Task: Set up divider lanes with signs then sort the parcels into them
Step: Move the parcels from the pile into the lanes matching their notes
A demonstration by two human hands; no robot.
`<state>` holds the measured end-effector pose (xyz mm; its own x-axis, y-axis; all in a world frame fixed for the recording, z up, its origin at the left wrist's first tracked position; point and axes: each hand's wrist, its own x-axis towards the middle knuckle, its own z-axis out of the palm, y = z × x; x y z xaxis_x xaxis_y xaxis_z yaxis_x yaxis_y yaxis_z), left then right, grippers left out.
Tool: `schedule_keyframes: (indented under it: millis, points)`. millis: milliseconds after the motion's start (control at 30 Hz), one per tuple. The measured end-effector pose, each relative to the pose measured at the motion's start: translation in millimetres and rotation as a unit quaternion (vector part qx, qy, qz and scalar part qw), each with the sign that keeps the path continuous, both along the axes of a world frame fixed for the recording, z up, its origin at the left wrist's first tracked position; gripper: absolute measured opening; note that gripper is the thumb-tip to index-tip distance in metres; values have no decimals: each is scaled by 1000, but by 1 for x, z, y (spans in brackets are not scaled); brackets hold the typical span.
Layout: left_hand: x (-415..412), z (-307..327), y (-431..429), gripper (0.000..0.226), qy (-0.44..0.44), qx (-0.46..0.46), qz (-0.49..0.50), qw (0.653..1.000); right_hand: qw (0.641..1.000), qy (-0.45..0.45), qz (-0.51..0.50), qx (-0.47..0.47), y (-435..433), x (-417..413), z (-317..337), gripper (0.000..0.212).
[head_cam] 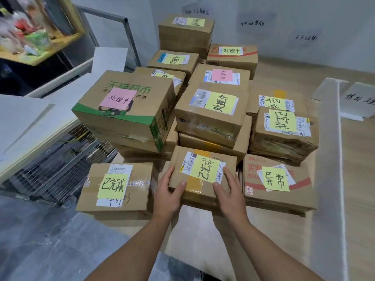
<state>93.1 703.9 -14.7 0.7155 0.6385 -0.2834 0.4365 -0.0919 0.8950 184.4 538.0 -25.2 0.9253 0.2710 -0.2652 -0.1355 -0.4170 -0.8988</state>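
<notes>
A small cardboard parcel (203, 169) with a yellow handwritten note lies at the front of a pile of parcels. My left hand (167, 192) grips its near left corner, thumb on top. My right hand (228, 189) holds its near right corner, thumb on top too. Left of it lies another yellow-noted parcel (115, 186). A flat parcel with red print (278, 181) lies to the right. A white divider board (328, 159) runs along the right side of the pile. A white sign card (357, 100) with handwriting lies beyond it.
Behind stand several stacked parcels with yellow or pink notes, among them a green-printed box (125, 110). A white table (30, 126) with a wire cage (60, 167) beneath stands at the left. Paper signs (251, 23) hang on the back wall.
</notes>
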Motion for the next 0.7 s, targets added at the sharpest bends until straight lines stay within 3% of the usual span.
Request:
schedule_keyframes:
  millis: [367, 533, 700]
  points:
    - [-50, 41, -18, 60, -83, 75, -39, 993, 990, -67, -108, 57, -22, -73, 47, 49]
    - [-70, 66, -46, 57, -175, 127, -107, 970, 970, -119, -182, 109, -59, -119, 71, 49]
    - [-81, 88, -82, 55, -233, 84, -151, 957, 950, -168, -235, 119, -100, -147, 98, 54]
